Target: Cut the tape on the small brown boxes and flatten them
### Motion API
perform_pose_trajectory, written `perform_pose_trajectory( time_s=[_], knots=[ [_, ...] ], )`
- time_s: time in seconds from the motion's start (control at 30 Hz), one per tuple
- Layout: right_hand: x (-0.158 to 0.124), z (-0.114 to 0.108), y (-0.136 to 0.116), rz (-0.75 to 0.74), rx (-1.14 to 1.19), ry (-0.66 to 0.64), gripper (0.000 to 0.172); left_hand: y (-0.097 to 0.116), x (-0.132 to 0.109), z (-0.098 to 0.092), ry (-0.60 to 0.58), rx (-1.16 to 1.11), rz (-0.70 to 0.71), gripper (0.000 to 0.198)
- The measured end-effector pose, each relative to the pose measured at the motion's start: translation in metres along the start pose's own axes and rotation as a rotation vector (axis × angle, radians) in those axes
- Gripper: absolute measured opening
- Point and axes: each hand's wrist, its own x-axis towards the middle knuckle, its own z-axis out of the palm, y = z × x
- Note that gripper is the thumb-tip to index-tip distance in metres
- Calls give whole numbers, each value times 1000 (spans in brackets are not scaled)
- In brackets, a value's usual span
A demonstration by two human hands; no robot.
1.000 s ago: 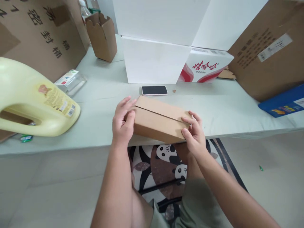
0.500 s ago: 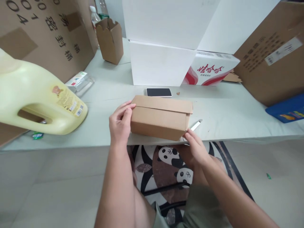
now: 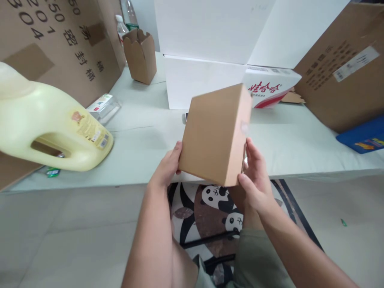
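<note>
A plain brown cardboard box is held tilted up over the front of the table, one broad face toward me. My left hand grips its lower left edge, thumb on the near face and fingers mostly hidden behind. At the lower right, my right hand holds the narrow side, with thumb and fingers around the corner. Behind the box, only a small corner of the phone shows. The utility knife is almost wholly hidden by the box and my right hand.
Large white boxes and a white carton with red print stand behind. On the left are a yellow jug, a clear plastic package and a small brown carton. A blue package lies right. The table's front edge is near.
The cardboard box was lying on the table and is now lifted and tipped up, covering most of the phone. My right hand has moved up along its side; my left hand has shifted right and down.
</note>
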Motion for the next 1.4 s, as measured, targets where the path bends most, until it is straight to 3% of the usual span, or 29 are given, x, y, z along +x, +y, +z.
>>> perform_pose_trajectory(
  time_s=[0.13,0.27,0.33,0.43,0.47,0.53,0.6,0.7,0.8,0.83,0.93,1.0,1.07,1.3,1.4],
  knots=[
    [10,-1,-2,-33,-143,48,53,-4,-3,3,-172,22,-242,59],
    [19,5,7,-61,-144,65,31,-19,4,3,-329,157,-234,41],
    [22,11,13,-95,-143,19,24,-25,10,2,-252,224,-96,38],
    [24,20,19,-145,-141,-7,22,-24,16,0,171,267,287,48],
    [24,22,19,-154,-131,-8,23,-21,16,0,262,259,436,50],
    [24,25,18,-159,-96,-45,23,-14,15,1,274,246,680,49],
    [24,25,15,-153,-62,-119,24,-9,13,6,193,264,796,44],
    [22,18,15,-61,-73,-90,32,-7,12,13,147,281,798,38],
    [21,4,27,210,-289,125,38,-9,13,17,152,263,773,33],
    [20,-1,32,320,-410,145,39,-9,13,17,151,256,769,32],
    [15,-15,48,586,-768,-74,50,-11,13,16,149,242,767,32],
    [10,-22,55,655,-915,-225,52,-11,13,14,145,243,769,32],
    [5,-28,61,676,-979,-248,48,-11,13,14,146,246,769,32],
    [6,-50,68,703,-950,-138,53,-11,12,15,159,260,766,33],
    [8,-54,62,789,-568,-98,54,-10,11,14,160,259,751,32]
  ],
)
